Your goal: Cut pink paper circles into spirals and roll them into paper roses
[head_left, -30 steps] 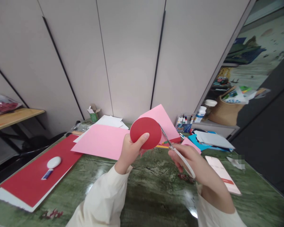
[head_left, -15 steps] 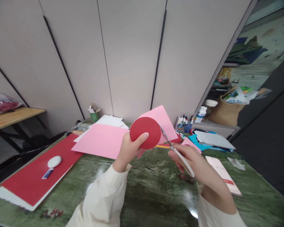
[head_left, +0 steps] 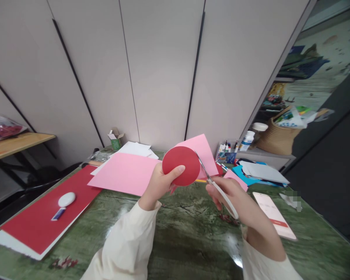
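Observation:
My left hand [head_left: 160,183] pinches a red paper disc [head_left: 181,165] together with a pink sheet [head_left: 202,153] behind it, held up above the green table [head_left: 177,233]. My right hand [head_left: 226,194] grips white-handled scissors [head_left: 214,182], whose blades meet the pink sheet right at the disc's right edge. Both sleeves are cream.
A large pink sheet [head_left: 124,173] lies behind my left hand, a red sheet on white board [head_left: 37,221] with a small white tool [head_left: 65,200] at left. Pens in a holder [head_left: 226,153], blue and grey papers [head_left: 259,173], a phone [head_left: 274,216] and a woven basket [head_left: 275,136] sit at right.
The disc and pink sheet have turned slightly in my left hand and shifted a little right; the scissors have advanced along the disc's edge.

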Motion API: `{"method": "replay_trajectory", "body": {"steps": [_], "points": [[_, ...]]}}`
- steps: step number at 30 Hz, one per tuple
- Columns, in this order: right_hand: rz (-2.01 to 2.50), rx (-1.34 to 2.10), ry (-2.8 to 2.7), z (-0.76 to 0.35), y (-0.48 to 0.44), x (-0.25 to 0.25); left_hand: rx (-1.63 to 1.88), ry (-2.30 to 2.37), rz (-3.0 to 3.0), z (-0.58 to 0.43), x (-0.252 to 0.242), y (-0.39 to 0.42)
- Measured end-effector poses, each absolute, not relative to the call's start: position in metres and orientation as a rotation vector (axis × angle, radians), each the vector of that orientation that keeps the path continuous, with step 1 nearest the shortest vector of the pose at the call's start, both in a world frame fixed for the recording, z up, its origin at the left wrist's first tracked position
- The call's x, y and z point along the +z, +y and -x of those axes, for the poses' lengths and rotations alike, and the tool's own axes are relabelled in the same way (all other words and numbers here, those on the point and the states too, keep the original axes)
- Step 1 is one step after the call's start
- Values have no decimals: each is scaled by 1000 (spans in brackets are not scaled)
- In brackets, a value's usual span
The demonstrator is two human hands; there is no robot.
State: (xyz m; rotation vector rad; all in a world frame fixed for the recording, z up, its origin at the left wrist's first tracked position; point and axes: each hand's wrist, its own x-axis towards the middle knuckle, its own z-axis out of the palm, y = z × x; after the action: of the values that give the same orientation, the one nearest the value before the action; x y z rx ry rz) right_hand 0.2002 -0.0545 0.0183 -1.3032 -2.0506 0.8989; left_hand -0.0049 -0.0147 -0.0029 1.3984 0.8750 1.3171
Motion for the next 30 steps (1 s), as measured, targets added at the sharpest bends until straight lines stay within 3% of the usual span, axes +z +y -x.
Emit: {"method": "replay_trajectory", "body": {"steps": [30], "points": [[1340,843,-2101,-205,-53,19,1258,950,-1454,16,2,-14]]}}
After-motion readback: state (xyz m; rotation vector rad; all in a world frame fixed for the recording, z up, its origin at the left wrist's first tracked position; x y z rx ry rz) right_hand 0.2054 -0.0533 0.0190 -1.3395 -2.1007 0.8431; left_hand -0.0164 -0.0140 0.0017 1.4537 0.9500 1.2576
